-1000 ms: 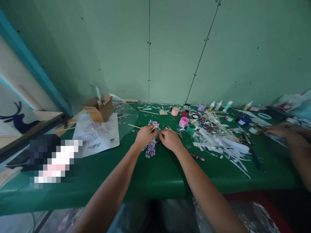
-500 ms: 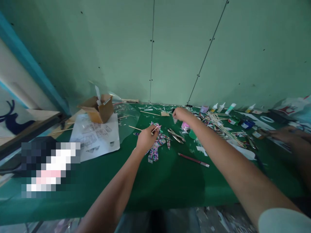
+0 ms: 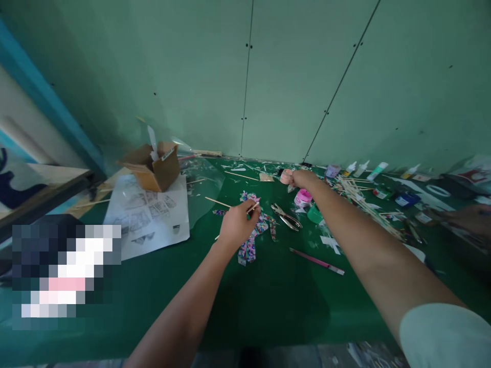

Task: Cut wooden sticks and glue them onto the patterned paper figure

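Observation:
My left hand is closed in a pinch on a thin wooden stick, over a figure cut from patterned pink-and-blue material. Another length of stick sticks out to the left of the hand. Further back, my right hand has its fingers drawn together beside a peach-coloured round tub. A bit of clear plastic shows under its fingertips; what they grip is hidden. Metal pliers and a bright pink jar lie between my hands.
A pink craft knife or pen lies on the green table cover. At left are printed sheets and an open cardboard box. Bundled sticks, glue bottles and another person's hand are at right.
My right hand has shifted slightly to the right, uncovering the peach tub. My left hand keeps the stick over the patterned figure. The whole view has swung a little.

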### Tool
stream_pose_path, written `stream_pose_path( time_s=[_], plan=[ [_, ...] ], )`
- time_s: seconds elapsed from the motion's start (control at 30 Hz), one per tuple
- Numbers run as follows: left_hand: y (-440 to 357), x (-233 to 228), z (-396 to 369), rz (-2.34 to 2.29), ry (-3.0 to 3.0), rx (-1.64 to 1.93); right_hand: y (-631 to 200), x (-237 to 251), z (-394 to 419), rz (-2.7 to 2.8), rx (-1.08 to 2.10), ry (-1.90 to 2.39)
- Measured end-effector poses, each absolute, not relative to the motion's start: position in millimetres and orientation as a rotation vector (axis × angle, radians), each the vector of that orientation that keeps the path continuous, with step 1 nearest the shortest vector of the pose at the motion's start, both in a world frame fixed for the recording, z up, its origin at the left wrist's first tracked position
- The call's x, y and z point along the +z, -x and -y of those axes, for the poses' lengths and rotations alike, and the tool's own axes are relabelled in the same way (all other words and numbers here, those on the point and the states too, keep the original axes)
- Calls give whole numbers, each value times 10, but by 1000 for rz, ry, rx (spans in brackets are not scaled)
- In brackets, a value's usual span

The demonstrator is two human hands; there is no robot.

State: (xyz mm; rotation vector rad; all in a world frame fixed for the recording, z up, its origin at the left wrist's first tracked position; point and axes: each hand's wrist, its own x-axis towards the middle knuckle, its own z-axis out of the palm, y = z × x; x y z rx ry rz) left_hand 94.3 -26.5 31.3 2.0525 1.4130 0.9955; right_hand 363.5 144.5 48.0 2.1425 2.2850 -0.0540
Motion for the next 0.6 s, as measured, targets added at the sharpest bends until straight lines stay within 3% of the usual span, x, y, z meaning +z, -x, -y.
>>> stream_pose_path(
  time_s=[0.17,0.37,0.5,0.6],
  plan=[
    [-954,291,257,-1401,-2078,1006,-3611,537,-1413,-2109,14,-2142],
    [-985,304,261,-1287,-2121,917,-3707,825,-1274,-2544,-62,-2324],
    [-1334,550,462,-1031,-2073,832,-3730,1297,-1072,-2959,-450,-2621],
    [-1846,750,701,-829,-1892,964,-3731,1714,-906,-3245,-828,-2908]
  ],
)
